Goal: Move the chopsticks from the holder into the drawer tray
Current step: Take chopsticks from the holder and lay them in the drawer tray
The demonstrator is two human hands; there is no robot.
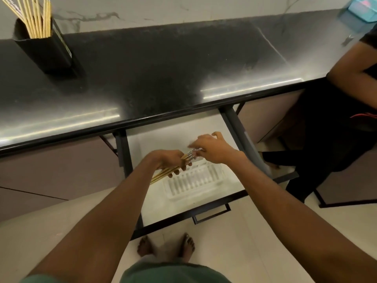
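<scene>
Clamping yellow chopsticks (163, 175), patterned ends, left hand (168, 160) fingers curled; right hand (214, 149) grip blurred, cannot tell

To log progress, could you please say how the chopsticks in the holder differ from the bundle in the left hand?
The holder chopsticks stand upright, fanned, on the counter; the bundle lies slanted, gathered, over the drawer. The left hand grips the bundle; no hand touches the holder chopsticks. Both look yellowish.

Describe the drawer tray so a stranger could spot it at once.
Below the black counter an open drawer juts out. On its pale floor, near the front, lies the tray. It alone is clear plastic with a ribbed bottom.
</scene>
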